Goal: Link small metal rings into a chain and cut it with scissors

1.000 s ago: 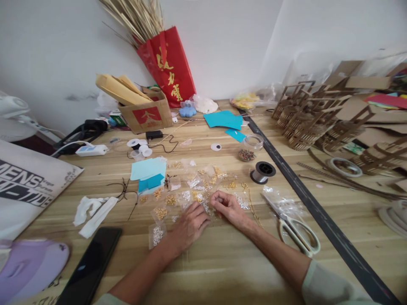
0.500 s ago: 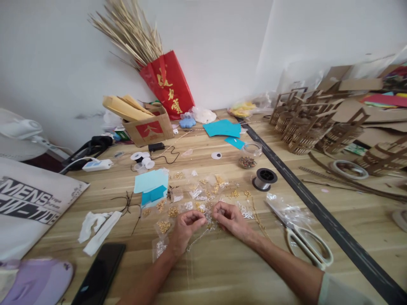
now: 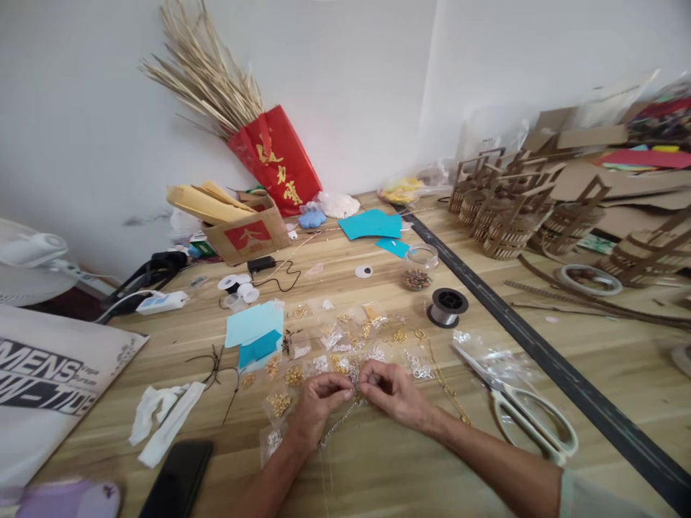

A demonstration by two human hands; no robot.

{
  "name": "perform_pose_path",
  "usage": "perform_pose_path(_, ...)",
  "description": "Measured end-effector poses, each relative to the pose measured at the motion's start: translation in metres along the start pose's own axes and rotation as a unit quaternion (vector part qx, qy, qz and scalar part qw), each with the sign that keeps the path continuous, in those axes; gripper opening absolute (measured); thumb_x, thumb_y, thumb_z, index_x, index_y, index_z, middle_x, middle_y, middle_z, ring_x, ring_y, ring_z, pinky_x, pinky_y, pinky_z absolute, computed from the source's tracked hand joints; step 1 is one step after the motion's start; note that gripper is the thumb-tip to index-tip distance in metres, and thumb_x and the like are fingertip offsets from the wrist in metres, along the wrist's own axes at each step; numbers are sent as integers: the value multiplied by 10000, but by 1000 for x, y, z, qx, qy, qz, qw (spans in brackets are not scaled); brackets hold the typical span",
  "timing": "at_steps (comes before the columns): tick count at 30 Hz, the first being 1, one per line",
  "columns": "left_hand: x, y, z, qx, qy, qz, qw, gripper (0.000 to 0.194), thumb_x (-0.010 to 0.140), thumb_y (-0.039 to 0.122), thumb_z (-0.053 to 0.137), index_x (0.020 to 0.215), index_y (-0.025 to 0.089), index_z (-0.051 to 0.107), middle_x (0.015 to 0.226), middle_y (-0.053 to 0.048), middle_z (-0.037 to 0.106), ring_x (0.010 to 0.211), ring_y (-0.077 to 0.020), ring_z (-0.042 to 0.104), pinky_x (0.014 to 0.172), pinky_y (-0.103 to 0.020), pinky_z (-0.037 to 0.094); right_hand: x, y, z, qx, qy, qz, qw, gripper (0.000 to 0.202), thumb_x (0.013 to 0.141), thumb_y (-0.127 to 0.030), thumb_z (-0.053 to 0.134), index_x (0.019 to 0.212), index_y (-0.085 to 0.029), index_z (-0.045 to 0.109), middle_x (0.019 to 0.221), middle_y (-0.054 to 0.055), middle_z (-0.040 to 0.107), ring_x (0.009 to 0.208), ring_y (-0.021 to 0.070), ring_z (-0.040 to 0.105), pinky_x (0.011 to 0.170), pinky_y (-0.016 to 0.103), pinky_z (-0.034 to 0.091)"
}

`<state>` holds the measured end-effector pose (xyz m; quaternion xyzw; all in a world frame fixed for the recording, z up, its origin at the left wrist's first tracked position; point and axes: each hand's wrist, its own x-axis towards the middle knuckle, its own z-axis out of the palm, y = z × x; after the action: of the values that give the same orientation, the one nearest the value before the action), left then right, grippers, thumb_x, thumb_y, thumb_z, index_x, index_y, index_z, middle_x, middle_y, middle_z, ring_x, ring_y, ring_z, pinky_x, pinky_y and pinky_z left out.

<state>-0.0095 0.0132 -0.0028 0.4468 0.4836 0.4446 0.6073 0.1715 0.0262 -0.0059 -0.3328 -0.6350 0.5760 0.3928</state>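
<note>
Close together over the table, my left hand point(image 3: 322, 404) and my right hand point(image 3: 393, 392) each have thumb and index finger pinched. Whatever lies between the fingertips is too small to make out. A silver chain point(image 3: 341, 421) runs along the tabletop beside my left fingers, partly hidden by them. Around both hands lie small clear bags of gold and silver jewellery findings, among them gold pieces point(image 3: 279, 404) left of my left hand and silver rings point(image 3: 419, 365) by my right hand. A gold chain point(image 3: 443, 381) stretches out right of my right hand.
White-handled scissors point(image 3: 532, 417) and a spool of wire point(image 3: 447, 308) are at the right. Beyond stand a jar of beads point(image 3: 417, 279) and small woven baskets point(image 3: 507, 230). Blue paper point(image 3: 253, 327), a black phone point(image 3: 177, 480) and white strips point(image 3: 171, 424) lie to the left.
The view has shifted slightly, so most things sit lower in the picture. My fingertips have come closer together, both hands still pinching.
</note>
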Motion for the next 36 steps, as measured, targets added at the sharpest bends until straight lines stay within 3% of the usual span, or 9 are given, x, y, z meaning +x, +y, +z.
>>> perform_pose_path(9,1,-2,-3,-1,-33,29,999,51,639,190,765,664,164,729,697,0,661,668,-117,560,657,-203,424,-1,2,0,-40,-22,-16,999,157,863,-282,540,773,-153,544,585,-51,395,529,90,341,485,213,255)
perform_pose_path(16,1,0,-3,21,-15,27,999,74,631,194,766,675,158,719,689,-9,663,666,-131,564,656,-217,426,-1,3,-1,-64,-23,-16,998,104,855,-232,537,784,-157,553,600,-45,422,548,96,365,506,216,275)
perform_pose_path(36,1,-2,-5,45,-6,36,998,102,630,239,771,661,159,714,715,-26,687,683,-149,592,671,-236,454,-2,1,-1,-53,-29,-12,998,122,856,-253,543,779,-158,545,567,-58,392,526,90,343,485,212,253)
